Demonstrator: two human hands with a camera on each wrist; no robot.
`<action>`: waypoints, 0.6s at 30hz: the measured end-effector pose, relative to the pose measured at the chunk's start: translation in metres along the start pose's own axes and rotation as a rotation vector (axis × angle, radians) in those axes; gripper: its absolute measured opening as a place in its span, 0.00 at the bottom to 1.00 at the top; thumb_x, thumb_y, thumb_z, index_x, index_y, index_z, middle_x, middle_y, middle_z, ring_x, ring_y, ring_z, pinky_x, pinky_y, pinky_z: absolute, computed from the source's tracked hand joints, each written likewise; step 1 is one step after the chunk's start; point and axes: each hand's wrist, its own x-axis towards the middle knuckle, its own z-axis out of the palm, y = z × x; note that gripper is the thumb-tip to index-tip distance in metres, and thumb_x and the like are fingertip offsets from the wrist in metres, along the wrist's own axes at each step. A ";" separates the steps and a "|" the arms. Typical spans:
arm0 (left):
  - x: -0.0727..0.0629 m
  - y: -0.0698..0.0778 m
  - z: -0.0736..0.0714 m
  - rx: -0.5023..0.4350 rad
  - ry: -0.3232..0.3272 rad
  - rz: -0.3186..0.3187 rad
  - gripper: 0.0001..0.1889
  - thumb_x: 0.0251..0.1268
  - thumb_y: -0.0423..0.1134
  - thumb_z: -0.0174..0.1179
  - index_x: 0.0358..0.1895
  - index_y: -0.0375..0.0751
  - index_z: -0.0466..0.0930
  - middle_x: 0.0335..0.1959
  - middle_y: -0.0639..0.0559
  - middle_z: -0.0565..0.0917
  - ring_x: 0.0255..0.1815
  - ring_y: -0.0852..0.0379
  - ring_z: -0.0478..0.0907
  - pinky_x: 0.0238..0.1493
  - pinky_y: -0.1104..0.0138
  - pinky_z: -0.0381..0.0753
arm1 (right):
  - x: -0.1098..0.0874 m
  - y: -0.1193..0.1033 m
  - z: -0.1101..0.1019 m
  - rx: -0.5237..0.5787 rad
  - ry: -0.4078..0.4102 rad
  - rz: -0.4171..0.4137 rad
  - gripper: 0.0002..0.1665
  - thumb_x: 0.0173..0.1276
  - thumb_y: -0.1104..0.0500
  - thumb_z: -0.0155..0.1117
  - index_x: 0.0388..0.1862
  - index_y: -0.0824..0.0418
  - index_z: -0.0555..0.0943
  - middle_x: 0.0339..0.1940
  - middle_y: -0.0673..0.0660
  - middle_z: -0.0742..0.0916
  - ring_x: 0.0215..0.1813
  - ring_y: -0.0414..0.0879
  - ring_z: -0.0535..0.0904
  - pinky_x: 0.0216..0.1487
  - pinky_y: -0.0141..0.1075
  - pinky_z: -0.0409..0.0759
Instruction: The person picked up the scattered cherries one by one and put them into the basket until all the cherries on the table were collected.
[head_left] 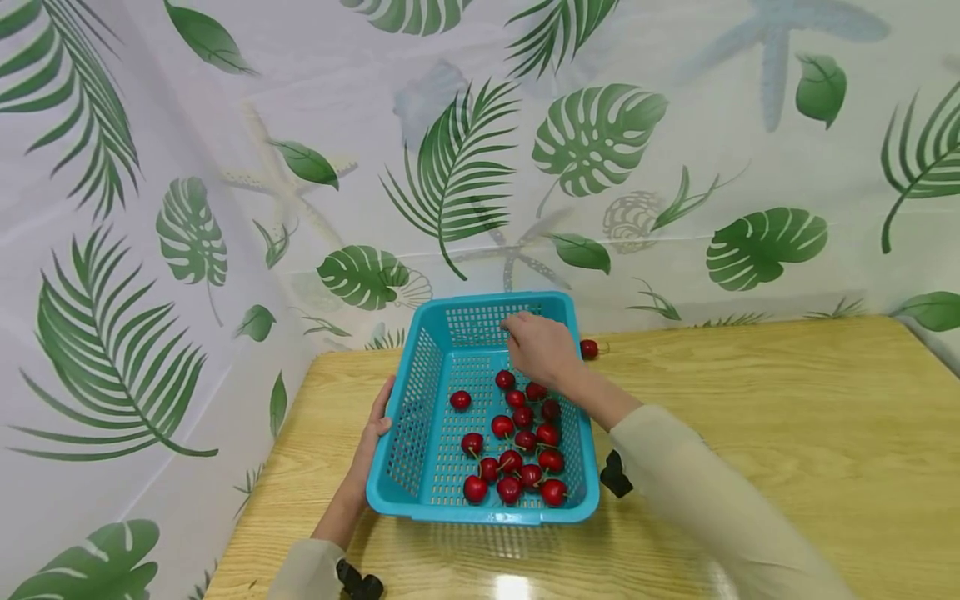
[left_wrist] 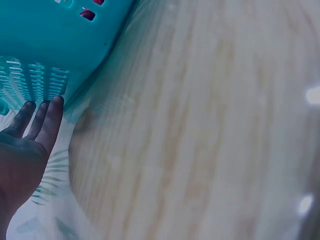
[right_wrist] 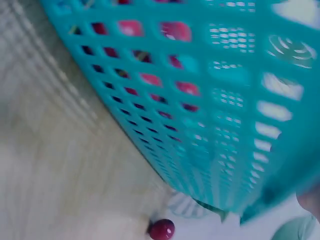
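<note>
A blue plastic basket point(head_left: 393, 500) with slotted walls stands on the wooden table, and several dark red cherries point(head_left: 510, 490) lie inside it, mostly towards the near right. My left hand point(head_left: 367, 442) is at the basket's left side. In the left wrist view, the left fingers point(left_wrist: 50, 125) are extended, with their tips right at the basket's slotted wall. Over the far right part of the basket is my right hand point(head_left: 543, 350), its fingers bent; I cannot tell whether they hold anything. One cherry point(head_left: 589, 348) lies outside, beyond the right rim.
A leaf-patterned white cloth point(head_left: 480, 208) hangs directly behind the table and along the left. The wooden table top point(head_left: 787, 417) extends to the right of the basket. Black wrist straps point(head_left: 617, 475) show at both sleeves.
</note>
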 end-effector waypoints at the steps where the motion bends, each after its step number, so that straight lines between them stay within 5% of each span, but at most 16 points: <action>1: 0.000 0.000 0.000 -0.004 0.001 -0.001 0.37 0.68 0.41 0.28 0.81 0.53 0.34 0.82 0.46 0.38 0.79 0.38 0.39 0.71 0.40 0.45 | 0.000 0.003 -0.004 0.024 0.050 -0.007 0.13 0.69 0.66 0.55 0.47 0.64 0.84 0.40 0.59 0.87 0.31 0.50 0.82 0.26 0.40 0.78; 6: 0.001 0.001 0.000 -0.038 -0.004 0.000 0.37 0.68 0.40 0.28 0.81 0.50 0.32 0.82 0.44 0.38 0.79 0.37 0.41 0.71 0.41 0.47 | -0.003 0.030 -0.021 0.075 0.269 0.041 0.12 0.64 0.68 0.55 0.43 0.64 0.83 0.40 0.60 0.87 0.25 0.54 0.80 0.24 0.45 0.75; 9: 0.001 0.001 -0.001 -0.036 -0.005 0.006 0.37 0.67 0.40 0.28 0.81 0.50 0.33 0.82 0.44 0.38 0.79 0.37 0.40 0.70 0.41 0.47 | -0.008 0.051 -0.027 0.080 0.290 0.146 0.11 0.65 0.67 0.53 0.43 0.64 0.81 0.41 0.62 0.86 0.27 0.56 0.80 0.27 0.48 0.76; 12: 0.001 0.001 -0.002 -0.005 0.008 0.005 0.37 0.67 0.42 0.29 0.81 0.52 0.34 0.82 0.46 0.39 0.79 0.38 0.40 0.71 0.41 0.45 | -0.018 0.071 -0.031 0.111 0.201 0.258 0.12 0.67 0.66 0.51 0.44 0.67 0.80 0.42 0.64 0.84 0.34 0.59 0.80 0.35 0.51 0.78; 18: 0.001 -0.001 0.000 0.017 0.005 0.001 0.37 0.68 0.43 0.29 0.81 0.52 0.34 0.82 0.46 0.38 0.80 0.37 0.39 0.70 0.39 0.45 | -0.041 0.101 -0.031 0.134 -0.114 0.382 0.20 0.68 0.68 0.46 0.51 0.74 0.80 0.49 0.71 0.82 0.51 0.64 0.78 0.49 0.54 0.77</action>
